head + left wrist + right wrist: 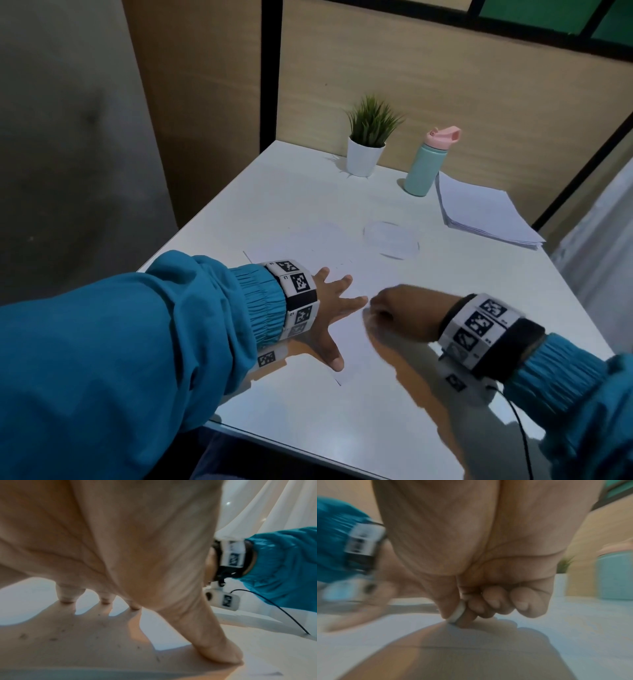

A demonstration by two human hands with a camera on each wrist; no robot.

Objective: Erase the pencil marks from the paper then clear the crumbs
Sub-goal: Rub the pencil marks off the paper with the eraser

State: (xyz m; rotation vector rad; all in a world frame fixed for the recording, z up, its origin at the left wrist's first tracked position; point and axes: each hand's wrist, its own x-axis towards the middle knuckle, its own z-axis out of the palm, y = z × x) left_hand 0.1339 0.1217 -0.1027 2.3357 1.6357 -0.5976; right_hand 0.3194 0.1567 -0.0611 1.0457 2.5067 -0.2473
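An office cubicle: white desk, wood-panel partition, paper stack, potted plant beyond the hands.

My left hand and right hand nearly meet over the paper. Beyond them, open table reaches a plant pot, bottle and paper stack lining the far edge.

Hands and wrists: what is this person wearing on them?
Both hands are bare. The left hand and right hand each emerge from a teal sleeve with a gathered elastic cuff. Each wrist carries a black strap ringed with white blocks printed with black square-pattern markers. A thin black cable trails from the right wrist's band.
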